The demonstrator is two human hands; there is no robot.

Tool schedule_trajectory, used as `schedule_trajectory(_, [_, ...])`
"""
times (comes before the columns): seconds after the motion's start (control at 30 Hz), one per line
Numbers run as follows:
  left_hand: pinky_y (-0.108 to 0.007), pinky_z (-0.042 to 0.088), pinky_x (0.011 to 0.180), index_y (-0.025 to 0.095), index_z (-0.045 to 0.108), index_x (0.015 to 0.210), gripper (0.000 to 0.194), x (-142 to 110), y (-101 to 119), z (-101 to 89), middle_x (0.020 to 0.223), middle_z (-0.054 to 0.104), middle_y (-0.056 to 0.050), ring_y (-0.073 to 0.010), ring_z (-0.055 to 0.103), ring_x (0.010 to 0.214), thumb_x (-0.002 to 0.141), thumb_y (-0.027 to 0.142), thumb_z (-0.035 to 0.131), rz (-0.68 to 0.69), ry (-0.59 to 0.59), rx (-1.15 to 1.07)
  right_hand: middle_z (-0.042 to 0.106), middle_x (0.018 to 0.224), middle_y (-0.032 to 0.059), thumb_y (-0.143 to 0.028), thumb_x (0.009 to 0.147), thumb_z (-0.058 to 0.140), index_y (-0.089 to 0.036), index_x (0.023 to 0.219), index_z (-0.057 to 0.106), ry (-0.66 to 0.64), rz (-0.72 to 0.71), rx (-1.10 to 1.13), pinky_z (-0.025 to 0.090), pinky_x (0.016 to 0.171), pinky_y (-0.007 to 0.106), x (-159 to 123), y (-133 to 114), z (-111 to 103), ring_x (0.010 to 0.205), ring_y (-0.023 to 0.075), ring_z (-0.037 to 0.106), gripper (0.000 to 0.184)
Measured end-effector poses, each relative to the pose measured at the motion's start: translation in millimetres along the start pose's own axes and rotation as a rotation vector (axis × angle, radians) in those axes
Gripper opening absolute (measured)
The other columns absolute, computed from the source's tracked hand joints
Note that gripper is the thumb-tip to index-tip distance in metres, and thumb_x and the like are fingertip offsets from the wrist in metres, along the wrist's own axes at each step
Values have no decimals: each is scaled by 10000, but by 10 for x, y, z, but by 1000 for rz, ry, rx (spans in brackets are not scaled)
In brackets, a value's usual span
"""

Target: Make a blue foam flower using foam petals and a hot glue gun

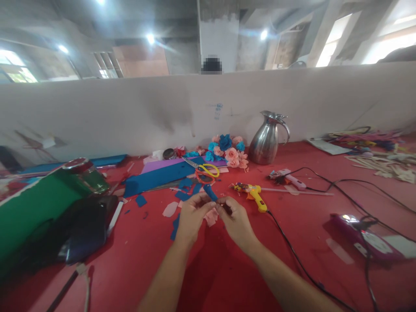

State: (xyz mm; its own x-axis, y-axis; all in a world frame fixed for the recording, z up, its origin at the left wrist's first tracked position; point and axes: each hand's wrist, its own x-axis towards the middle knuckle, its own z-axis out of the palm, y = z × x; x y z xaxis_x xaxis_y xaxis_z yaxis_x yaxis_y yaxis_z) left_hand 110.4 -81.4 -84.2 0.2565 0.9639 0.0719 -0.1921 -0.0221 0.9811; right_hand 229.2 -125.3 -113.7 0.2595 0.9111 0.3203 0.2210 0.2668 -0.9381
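Note:
A small rolled piece of blue crepe paper [210, 192] is pinched between both hands over the middle of the red table. My left hand [193, 214] has its thumb and fingers closed on the paper from the left. From the right, my right hand [236, 218] closes on its lower end, the fingertips of both hands nearly meeting. Beneath and around them lie cut pink paper pieces [212, 218] and blue paper scraps [175, 225]. Just beyond the hands rest scissors [211, 170] with yellow and red handles, on blue paper strips [156, 177].
A yellow glue gun [258, 198] with a trailing cord lies right of my hands, a pink glue gun [292, 178] behind it. Farther back stand paper flowers [229, 149] and a steel jug [266, 141]. A purple power strip [367, 240] is at right; a glass jar [87, 175] at left.

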Motion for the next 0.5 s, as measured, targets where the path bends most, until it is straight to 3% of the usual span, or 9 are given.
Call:
schedule_trajectory(0.17, [-220, 413, 591, 161, 673, 579, 91, 7, -46, -33, 587, 596, 17, -112, 510, 587, 631, 207, 730, 11, -32, 26, 575, 697, 9, -307, 849, 531, -202, 777, 603, 25, -56, -41, 395, 566, 257, -4, 1, -8, 613, 150, 520, 147])
schedule_trajectory(0.33, [-249, 458, 648, 157, 723, 637, 85, 23, -140, -58, 661, 662, -23, -133, 576, 625, 600, 216, 770, -70, -75, -133, 547, 667, 1, -256, 846, 517, -210, 727, 570, 21, -100, -52, 386, 568, 254, -7, -60, -25, 614, 151, 507, 138])
schedule_trajectory(0.5, [-280, 479, 702, 153, 754, 703, 120, 23, -140, -69, 725, 701, -62, -154, 617, 668, 610, 225, 779, -101, -151, -158, 528, 656, 0, -227, 827, 498, -214, 698, 554, -3, -51, 0, 388, 577, 261, 1, -60, -26, 605, 153, 501, 141])
